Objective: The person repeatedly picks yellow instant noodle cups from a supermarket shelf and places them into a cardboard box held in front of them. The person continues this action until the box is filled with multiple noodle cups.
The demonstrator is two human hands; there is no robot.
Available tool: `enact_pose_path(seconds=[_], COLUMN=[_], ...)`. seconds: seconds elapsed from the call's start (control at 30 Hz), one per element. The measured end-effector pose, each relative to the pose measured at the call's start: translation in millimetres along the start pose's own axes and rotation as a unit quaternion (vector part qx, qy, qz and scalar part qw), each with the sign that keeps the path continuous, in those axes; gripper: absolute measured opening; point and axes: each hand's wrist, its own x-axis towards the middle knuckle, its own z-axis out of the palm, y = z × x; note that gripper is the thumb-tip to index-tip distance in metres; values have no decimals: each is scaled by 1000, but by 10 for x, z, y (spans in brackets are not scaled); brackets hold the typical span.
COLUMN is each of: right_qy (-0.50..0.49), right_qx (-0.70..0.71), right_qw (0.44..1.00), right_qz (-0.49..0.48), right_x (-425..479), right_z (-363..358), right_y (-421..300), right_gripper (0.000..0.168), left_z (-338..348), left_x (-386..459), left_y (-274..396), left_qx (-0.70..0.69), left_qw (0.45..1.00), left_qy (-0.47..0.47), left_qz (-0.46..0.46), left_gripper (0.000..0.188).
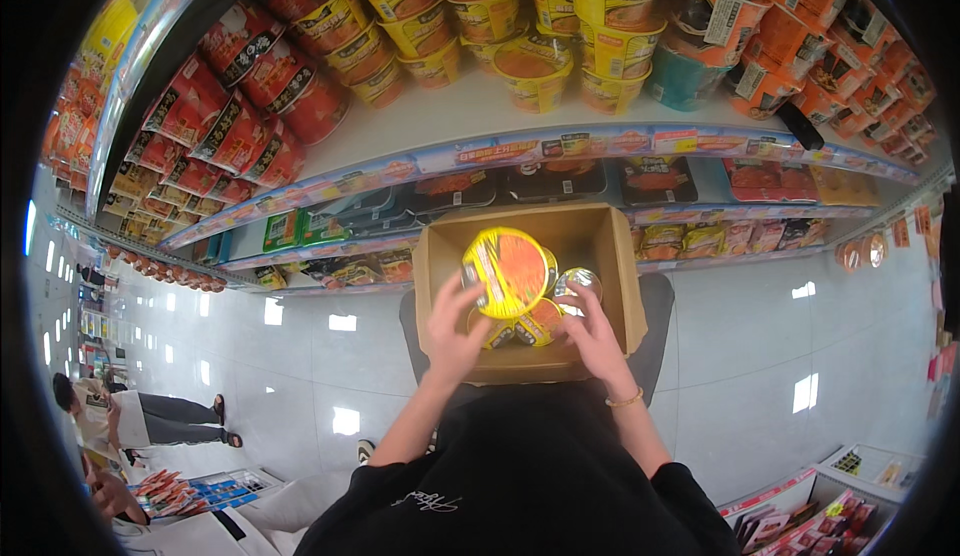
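Observation:
My left hand (456, 325) grips a yellow instant noodle cup (511, 272) by its left side, with the lid facing up, above an open cardboard box (630, 286). Inside the box lie several more noodle cups, one of them a cup (538, 322) with a yellow and orange lid. My right hand (592, 327) is over the box's right part, its fingers spread at a cup with a shiny silvery end (579, 290); whether it grips that cup is unclear. The lower cups are partly hidden by the held cup and my hands.
Ahead is a shelf (420, 125) with stacked yellow noodle cups (532, 68), red noodle tubs (225, 106) at left and orange packs (795, 61) at right. Lower shelves hold trays and bags. A person (135, 413) stands at far left. A display bin (810, 518) is at lower right.

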Motion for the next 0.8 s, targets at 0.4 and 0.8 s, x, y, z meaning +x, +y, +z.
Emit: enact_pose_path(seconds=[0.4,0.8], right_qy=[-194,-135], right_qx=[-243,-475], right_qw=[948,865], right_qz=[65,86], right_x=[704,1698], right_z=[-53,641], right_y=[82,856], right_gripper=[56,79], left_z=[300,309], left_x=[-643,-622], left_y=[32,57], left_qx=[112,152], left_qw=[988,986], left_qy=[-93,-48], left_qz=[-50,-41], left_gripper=[64,63])
